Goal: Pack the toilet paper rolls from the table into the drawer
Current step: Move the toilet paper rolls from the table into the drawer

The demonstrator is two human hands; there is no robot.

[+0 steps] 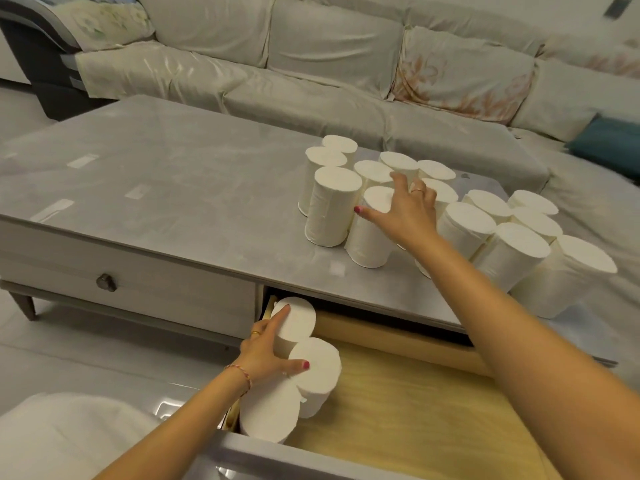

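Observation:
Several white toilet paper rolls (pixel 329 206) stand upright on the grey table (pixel 156 188), clustered at its right end. My right hand (pixel 401 209) spreads over the top of one front roll (pixel 369 237), fingers around it. The wooden drawer (pixel 415 393) is pulled open below the tabletop. Three rolls stand along its left side: a back one (pixel 299 318), a middle one (pixel 320 375) and a front one (pixel 270 415). My left hand (pixel 266 355) rests against the back and middle rolls, finger on the back roll's top, thumb on the middle roll.
A closed drawer with a dark knob (pixel 106 283) is left of the open one. A covered sofa (pixel 311 64) runs behind the table, with a teal cushion (pixel 609 143) at right. A white padded seat (pixel 69 434) is at lower left.

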